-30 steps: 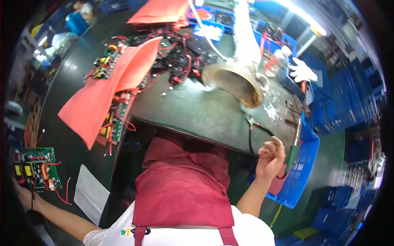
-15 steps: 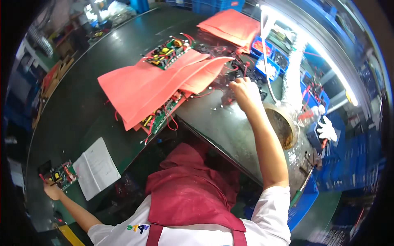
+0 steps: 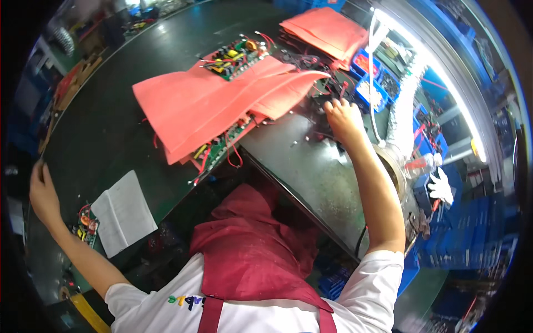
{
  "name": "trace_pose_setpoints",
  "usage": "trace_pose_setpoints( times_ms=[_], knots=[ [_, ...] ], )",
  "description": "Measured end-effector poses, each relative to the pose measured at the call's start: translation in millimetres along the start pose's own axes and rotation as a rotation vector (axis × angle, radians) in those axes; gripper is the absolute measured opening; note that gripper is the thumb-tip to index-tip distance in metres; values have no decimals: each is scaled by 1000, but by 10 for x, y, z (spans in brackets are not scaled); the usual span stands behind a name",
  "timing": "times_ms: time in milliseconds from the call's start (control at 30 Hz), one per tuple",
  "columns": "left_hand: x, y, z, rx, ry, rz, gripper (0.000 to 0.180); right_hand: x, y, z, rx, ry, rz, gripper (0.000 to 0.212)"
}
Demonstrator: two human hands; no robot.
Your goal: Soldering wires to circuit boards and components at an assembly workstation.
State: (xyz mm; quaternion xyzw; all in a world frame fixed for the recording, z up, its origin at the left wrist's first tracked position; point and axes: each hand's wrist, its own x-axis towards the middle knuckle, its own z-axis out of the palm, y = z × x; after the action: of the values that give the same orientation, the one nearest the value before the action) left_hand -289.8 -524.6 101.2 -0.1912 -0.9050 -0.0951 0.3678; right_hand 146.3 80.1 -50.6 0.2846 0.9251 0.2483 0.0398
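My right hand (image 3: 343, 117) is over the metal worktop, fingers curled together beside a tangle of black and red wire leads (image 3: 333, 86). What it grips, if anything, is too small to tell. My left hand (image 3: 44, 191) reaches out at the far left by the table's edge, its fingers stretched and a little apart, with nothing visible in them. Near my left forearm lies a green circuit board (image 3: 88, 225), partly hidden, beside a creased white paper sheet (image 3: 126, 213). Salmon-coloured foam sheets (image 3: 205, 105) cover part of a circuit board (image 3: 219, 147); another circuit board (image 3: 236, 58) rests on top.
More salmon sheets (image 3: 325, 33) are stacked at the back. Blue parts bins (image 3: 371, 94) stand right of the wires. A silvery duct hose (image 3: 402, 119), a round metal hood (image 3: 393, 166), a clear bottle (image 3: 425, 164) and a white glove (image 3: 441, 187) line the right side.
My left hand has moved away from the board at lower left, up along the table's edge. My right hand has shifted slightly right in the picture, along with the whole view.
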Motion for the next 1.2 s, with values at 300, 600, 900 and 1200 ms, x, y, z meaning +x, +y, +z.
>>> trace_pose_setpoints(
  times_ms=[300, 600, 900, 1200],
  knots=[
    [-1163, 3983, -202, -1429, -749, 638, 25, -494, 321, -892, -119, 336, 188, 7],
    [-1070, 4977, -444, -1824, -317, 971, 75, -1583, 194, -1683, -1, 901, 124, 17],
    [-1643, 4757, -479, -1792, -1373, 711, 33, -2705, -473, -1036, 441, 865, 553, 46],
    [-2372, 5029, -231, -1813, -1818, 285, 26, -2991, -1151, -523, 1015, 897, 725, 54]
  ],
)
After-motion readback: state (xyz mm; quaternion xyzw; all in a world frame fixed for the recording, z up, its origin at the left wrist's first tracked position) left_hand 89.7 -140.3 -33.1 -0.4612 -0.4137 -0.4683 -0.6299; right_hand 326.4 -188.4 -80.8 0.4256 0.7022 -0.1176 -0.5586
